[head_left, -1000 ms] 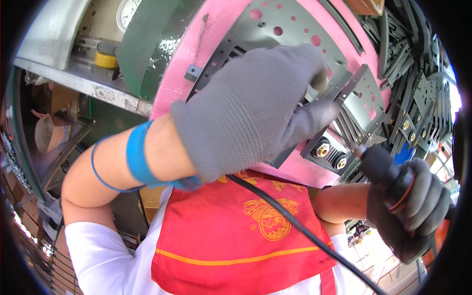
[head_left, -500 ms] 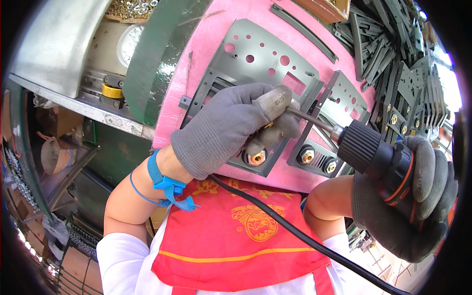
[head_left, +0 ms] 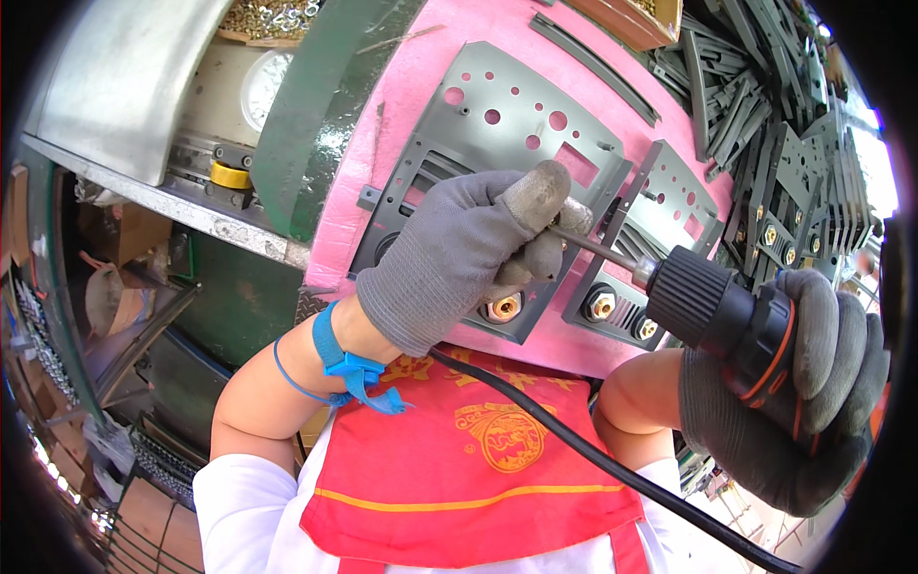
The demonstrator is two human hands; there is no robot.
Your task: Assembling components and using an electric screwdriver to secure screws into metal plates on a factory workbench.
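My right hand [head_left: 832,383], in a grey glove, is wrapped round a black electric screwdriver [head_left: 703,297] with orange trim. Its long metal bit [head_left: 602,251] points left, reaching the fingertips of my left hand [head_left: 469,244]. That gloved left hand is closed in a pinch at the bit's tip; whatever the fingers hold there is hidden. Below and behind it lies a grey metal panel [head_left: 521,91] with round holes and a rectangular cutout, on a pink work surface [head_left: 349,206]. A brass fitting with a hex nut [head_left: 503,308] sits at the panel's near edge.
A second perforated panel [head_left: 669,182] lies to the right, with brass fittings at its near end. Beyond are a narrow metal strip [head_left: 593,67] and piled metal brackets [head_left: 736,96]. A black cable [head_left: 574,442] crosses my red apron [head_left: 411,459]. Metal machinery [head_left: 105,96] stands left.
My left hand has shifted slightly right, the screwdriver a little left, and the bit's tip now sits closer against the left fingertips. The panels appear slightly lower in the picture.
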